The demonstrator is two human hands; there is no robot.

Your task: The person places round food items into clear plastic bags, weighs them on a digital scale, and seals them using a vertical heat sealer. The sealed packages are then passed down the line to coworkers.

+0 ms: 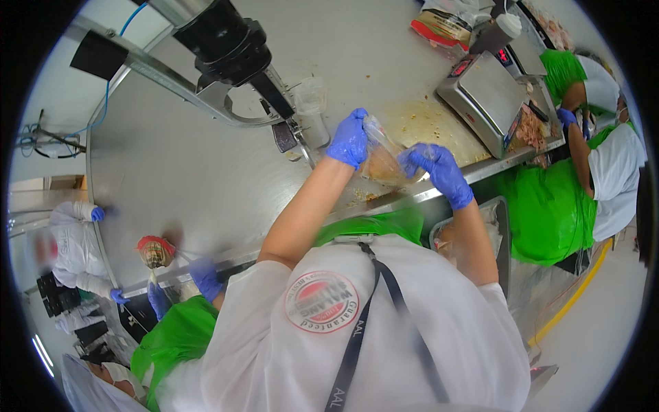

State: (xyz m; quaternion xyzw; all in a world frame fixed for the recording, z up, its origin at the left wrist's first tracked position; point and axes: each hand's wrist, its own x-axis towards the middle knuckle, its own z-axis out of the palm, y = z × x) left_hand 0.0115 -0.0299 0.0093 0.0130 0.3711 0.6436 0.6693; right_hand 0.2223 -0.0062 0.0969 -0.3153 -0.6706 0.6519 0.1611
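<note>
Both my hands wear blue gloves and are raised over the front edge of a stainless steel worktable (170, 170). My left hand (350, 139) grips one end of a clear plastic bag (383, 162), which has orange-brown contents that look like food. At the bag's other side, my right hand (437, 170) pinches the thin film with bent fingers. Just left of my left hand stands a clipping or sealing machine (231, 51) with a black head and metal bracket. A clear plastic container (311, 95) and a whitish cup (315, 131) stand beside its lower end.
Yellowish crumbs (427, 123) dirty the tabletop. Rightward are a digital scale (489, 98), chopped meat (530, 129), a squeeze bottle (497, 33) and a printed bag (445, 23). A grey crate (504, 226) sits below. Co-workers stand both sides; one's gloved hand (157, 298) is near a red-topped bag (155, 251).
</note>
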